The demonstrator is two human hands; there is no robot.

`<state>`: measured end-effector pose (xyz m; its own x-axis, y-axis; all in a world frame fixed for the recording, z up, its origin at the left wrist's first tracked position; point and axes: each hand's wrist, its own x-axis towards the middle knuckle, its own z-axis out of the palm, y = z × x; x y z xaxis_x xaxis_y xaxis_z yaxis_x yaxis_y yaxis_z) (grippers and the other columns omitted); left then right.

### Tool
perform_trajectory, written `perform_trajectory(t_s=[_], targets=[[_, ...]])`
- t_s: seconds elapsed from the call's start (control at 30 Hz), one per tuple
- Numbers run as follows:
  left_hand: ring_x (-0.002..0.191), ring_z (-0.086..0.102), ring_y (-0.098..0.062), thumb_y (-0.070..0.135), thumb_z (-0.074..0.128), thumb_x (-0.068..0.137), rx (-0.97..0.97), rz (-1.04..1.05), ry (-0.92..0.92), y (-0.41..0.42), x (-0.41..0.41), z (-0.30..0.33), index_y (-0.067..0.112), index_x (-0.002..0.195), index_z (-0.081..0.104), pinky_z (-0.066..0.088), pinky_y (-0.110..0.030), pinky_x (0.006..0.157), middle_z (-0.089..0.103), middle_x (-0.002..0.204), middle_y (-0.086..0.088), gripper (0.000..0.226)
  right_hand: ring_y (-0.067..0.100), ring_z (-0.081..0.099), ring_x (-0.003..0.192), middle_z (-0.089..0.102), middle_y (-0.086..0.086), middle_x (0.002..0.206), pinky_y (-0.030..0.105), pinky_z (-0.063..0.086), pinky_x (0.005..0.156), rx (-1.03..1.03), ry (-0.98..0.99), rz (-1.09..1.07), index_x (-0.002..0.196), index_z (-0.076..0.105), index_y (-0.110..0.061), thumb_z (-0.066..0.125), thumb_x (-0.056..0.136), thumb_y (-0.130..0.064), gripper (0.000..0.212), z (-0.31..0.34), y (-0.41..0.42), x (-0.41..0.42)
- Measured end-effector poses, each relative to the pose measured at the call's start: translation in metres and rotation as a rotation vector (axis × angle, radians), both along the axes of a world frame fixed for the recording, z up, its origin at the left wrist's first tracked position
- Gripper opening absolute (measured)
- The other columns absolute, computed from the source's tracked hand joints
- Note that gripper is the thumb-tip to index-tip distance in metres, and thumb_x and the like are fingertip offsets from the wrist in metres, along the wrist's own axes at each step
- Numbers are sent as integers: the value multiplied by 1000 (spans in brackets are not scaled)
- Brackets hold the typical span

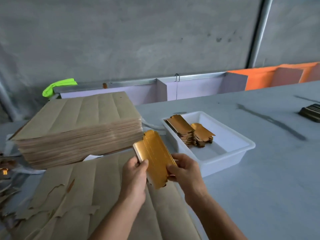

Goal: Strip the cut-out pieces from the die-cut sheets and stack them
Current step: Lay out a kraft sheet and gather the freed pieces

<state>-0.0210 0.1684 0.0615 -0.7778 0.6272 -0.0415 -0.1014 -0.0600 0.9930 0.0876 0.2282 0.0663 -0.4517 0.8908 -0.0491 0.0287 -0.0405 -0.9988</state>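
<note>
**A:** Both hands are up over the table, and between them a small bundle of gold cut-out pieces (155, 158), tilted, one end pointing toward the big stack of die-cut sheets (78, 129).

**B:** Look at the grip. The left hand (136, 177) has fingers and thumb curled round the near left edge of the bundle, pinching it. The right hand (183, 170) pinches the opposite edge, thumb on top.

**A:** So the stripping of this batch looks done. I'd call this squaring up, evening the edges before stacking.

**B:** And the destination looks obvious: the white plastic tray (242, 148) just to the right, with two piles of gold pieces (190, 132) already against its far left wall, touching each other.

**B:** Under the hands, a loose sheet (97, 196) lies flat, brown side up, torn openings showing toward its left side.

**A:** Next move, in my judgement, calls for carrying the bundle over the tray rim and laying it flat on a pile, aligned. Loosen the pinch too early and the pieces could fan out.
</note>
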Motion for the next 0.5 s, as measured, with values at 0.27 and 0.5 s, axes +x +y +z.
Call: perform_trajectory(t_s=[0.27,0.5], targets=[[83,67,-27,9,54,95,7,-184,-27,114,39,33,17,93,61,59,-44,63,68,93,-9,10,15,67,63,63,2,78,18,51,46,-80,136,-282,88,57,-15,59,84,11,26,31,95,41],[99,64,-28,-5,60,87,-107,-255,-16,196,67,25,17,124,45,59,-41,75,61,115,-10,46,29,66,74,65,12,86,33,57,69,-65,33,-468,101,63,-8,60,79,11,30,27,184,54]])
